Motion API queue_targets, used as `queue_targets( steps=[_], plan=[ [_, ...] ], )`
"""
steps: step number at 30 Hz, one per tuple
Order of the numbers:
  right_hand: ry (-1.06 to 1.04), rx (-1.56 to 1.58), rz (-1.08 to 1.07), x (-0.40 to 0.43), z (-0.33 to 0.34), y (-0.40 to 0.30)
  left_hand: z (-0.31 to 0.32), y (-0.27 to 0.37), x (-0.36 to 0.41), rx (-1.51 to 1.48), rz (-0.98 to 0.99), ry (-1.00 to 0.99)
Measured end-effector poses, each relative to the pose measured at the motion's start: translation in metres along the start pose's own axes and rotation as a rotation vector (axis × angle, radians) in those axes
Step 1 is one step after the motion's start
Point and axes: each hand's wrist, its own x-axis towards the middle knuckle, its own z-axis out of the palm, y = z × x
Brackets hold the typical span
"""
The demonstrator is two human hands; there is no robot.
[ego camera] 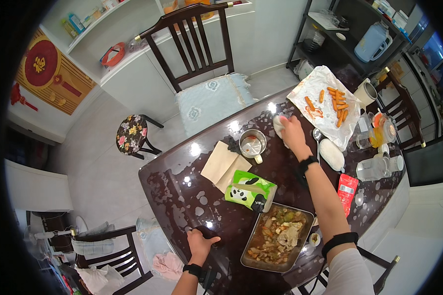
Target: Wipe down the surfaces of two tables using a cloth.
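My right hand grips a crumpled white cloth or tissue, pressed to the dark wooden table near its far edge. To its left stands a metal mug with red residue inside. A spoon and a white oval object lie to its right. My left hand rests on the near left of the tabletop, thumb spread and holding nothing. Between my arms are a green panda-print tissue pack, a brown paper sheet and a metal tray of stewed food.
Fries lie on stained white paper at the table's far right corner. Glass jars, a cream cup and a red packet stand or lie along the right. A cushioned chair and flowered stool are beyond the table.
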Motion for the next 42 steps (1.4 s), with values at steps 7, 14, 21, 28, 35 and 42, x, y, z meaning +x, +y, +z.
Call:
queue_targets(
  steps=[7,14,21,28,35,42],
  plan=[
    [-0.329,0.266,-0.174,0.063,0.023,-0.08,-0.003,0.011,-0.007,-0.048,-0.078,-0.001],
    [-0.513,0.354,-0.48,0.047,0.024,-0.115,-0.003,0.011,-0.012,-0.044,-0.08,-0.015],
    [-0.831,0.43,-0.431,0.035,0.023,-0.078,-0.006,0.018,-0.005,-0.058,-0.069,-0.024],
    [-0.671,0.314,-0.133,-0.003,-0.027,0.0,-0.002,0.017,0.0,-0.06,-0.078,-0.027],
    [-0.476,0.273,-0.218,-0.101,-0.048,0.026,-0.002,0.014,0.012,-0.033,-0.099,-0.031],
    [-0.567,0.145,-0.208,-0.181,-0.081,0.003,-0.003,0.011,0.024,-0.005,-0.082,-0.027]
  ],
)
